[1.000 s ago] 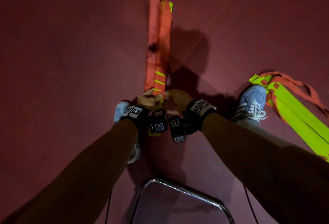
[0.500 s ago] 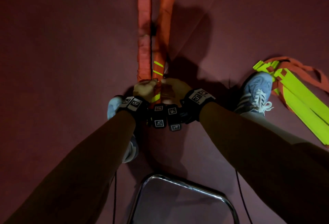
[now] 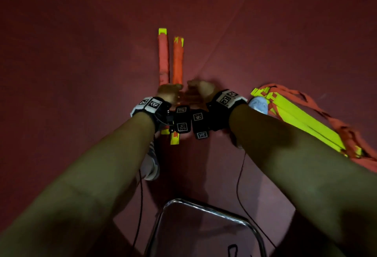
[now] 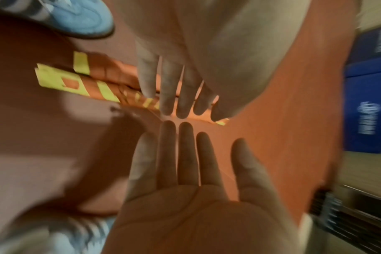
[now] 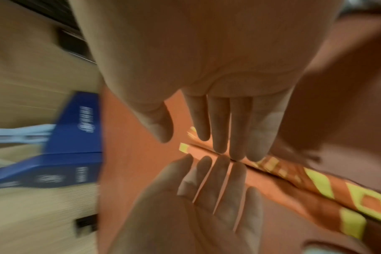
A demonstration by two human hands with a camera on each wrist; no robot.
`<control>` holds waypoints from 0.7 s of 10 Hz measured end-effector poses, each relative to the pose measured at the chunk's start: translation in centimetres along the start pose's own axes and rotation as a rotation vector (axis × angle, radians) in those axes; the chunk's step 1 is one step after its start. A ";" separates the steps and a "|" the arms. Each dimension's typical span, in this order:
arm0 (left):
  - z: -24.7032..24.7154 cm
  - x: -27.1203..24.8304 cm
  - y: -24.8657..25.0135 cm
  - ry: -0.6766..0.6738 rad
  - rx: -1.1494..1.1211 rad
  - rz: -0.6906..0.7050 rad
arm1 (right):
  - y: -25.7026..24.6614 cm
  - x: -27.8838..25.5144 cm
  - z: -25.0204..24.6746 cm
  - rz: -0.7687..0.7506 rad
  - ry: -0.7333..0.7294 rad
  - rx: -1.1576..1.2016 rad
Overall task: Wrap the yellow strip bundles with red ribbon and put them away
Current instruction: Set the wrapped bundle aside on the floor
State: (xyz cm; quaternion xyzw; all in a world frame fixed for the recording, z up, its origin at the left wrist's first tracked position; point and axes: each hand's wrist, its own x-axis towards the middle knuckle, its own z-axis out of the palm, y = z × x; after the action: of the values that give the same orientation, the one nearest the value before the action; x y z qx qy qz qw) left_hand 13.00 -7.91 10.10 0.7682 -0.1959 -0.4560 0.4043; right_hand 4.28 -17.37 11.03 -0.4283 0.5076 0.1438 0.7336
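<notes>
Two wrapped bundles lay side by side on the red floor (image 3: 81, 73) in the middle of the head view, running from upper centre down under the wrists. The left bundle (image 3: 163, 58) and the right bundle (image 3: 178, 63) were both bound in red along their length. Yellow ends showed at the top, and again below the wrists. They lay nearly parallel, close together, with a narrow gap between them at the far end.

The left hand (image 3: 168, 93) sat over the near part of the bundles. The right hand (image 3: 201, 91) was just to its right, over the floor. In the wrist views both hands were spread flat with straight fingers, their tips almost meeting, and neither had hold of anything. The left hand's fingers (image 4: 170, 82) crossed in front of the bundles, but whether they touched them could not be told. Both wrist views were blurred.

At the right edge of the head view lay loose yellow strips (image 3: 306, 126), slanting down to the right, with red ribbon (image 3: 344, 132) tangled along their upper side. The right shoe (image 3: 258, 103) stood just beside their upper-left end. The left shoe (image 3: 152, 165) showed beside the left forearm, lower centre. A chrome chair (image 3: 206, 206) filled the bottom centre. A blue box (image 4: 368, 106) stood at the right edge of the left wrist view.
</notes>
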 end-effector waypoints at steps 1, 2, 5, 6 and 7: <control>0.8 -4.8 5.2 0.160 -0.203 -0.257 | -1.8 -6.5 -1.2 -0.124 0.069 -0.015; 2.3 -9.4 8.5 0.186 -0.195 -0.189 | -1.9 -13.2 -2.2 -0.223 0.114 0.025; 6.9 -21.2 17.3 0.065 -0.244 0.047 | 2.4 -29.1 -6.7 -0.424 0.227 0.045; 8.7 -25.2 20.2 0.032 -0.219 0.138 | 2.9 -33.3 -8.3 -0.493 0.276 0.069; 10.8 -28.2 22.7 -0.008 -0.207 0.241 | 3.2 -37.4 -9.7 -0.572 0.311 0.093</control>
State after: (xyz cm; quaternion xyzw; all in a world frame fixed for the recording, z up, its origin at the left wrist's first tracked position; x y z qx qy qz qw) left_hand -9.02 -7.33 40.78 0.6914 -0.2403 -0.4250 0.5325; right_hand -20.39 -14.60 40.78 -0.5364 0.4789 -0.1584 0.6767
